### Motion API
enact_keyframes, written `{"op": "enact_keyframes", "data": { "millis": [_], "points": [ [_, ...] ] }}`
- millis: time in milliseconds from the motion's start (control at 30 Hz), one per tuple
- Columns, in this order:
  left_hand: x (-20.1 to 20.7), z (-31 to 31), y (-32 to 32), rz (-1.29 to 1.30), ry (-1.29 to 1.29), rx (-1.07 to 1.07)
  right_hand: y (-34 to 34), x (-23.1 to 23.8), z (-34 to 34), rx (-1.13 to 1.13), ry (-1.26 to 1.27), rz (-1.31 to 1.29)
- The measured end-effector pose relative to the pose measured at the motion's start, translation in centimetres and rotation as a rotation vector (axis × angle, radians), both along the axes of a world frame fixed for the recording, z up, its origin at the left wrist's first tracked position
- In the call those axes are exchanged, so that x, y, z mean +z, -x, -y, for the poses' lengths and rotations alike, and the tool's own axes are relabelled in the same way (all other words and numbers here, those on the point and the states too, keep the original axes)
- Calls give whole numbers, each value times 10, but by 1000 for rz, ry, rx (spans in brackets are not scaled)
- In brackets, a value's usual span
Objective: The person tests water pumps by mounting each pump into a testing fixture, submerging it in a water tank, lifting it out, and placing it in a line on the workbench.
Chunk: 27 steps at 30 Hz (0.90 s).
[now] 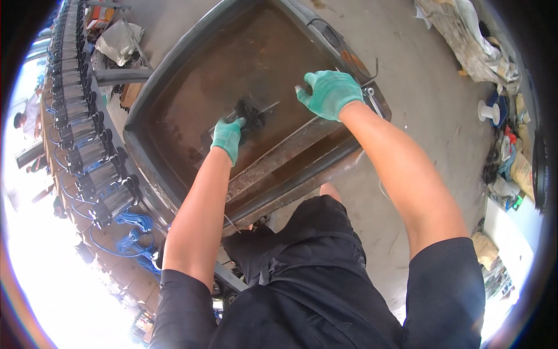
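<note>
A large dark tub (141,87) holds murky brown water (232,64). My left hand (228,139), in a green glove, is closed on a dark part (250,114), partly under the water, with a thin rod-like edge sticking out; its exact kind is unclear. My right hand (333,94), also in a green glove, hovers over the tub's right side, its fingers bent and apart, with nothing seen in them. A metal bar (279,152) spans the tub near me. Just beside my right wrist a shiny metal fitting (369,93) sits at the rim.
Along the left stands a long row of metal cylinders with black ends (87,157) and blue cables (135,241). A pale sack (119,43) lies beyond them. Crumpled sheeting (465,43), a white spool (489,110) and mixed clutter line the right. Another person (30,113) is at far left.
</note>
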State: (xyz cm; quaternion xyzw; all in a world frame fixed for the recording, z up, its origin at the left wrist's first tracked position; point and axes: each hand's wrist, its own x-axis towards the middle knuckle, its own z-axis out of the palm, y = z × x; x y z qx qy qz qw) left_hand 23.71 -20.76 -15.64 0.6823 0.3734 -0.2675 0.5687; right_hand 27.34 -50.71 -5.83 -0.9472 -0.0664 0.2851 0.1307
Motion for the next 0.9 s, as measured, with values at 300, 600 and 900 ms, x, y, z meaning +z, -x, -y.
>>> {"op": "enact_keyframes", "data": {
  "millis": [300,600,900],
  "points": [
    [-10,-27,48,148,-187,14,1,-9,3,-3,-58,64],
    [-24,-33,59,186,-328,-37,3,-11,1,1,-29,104],
    [-6,-17,55,176,-287,46,4,-13,2,-14,-27,122]
  ]
}}
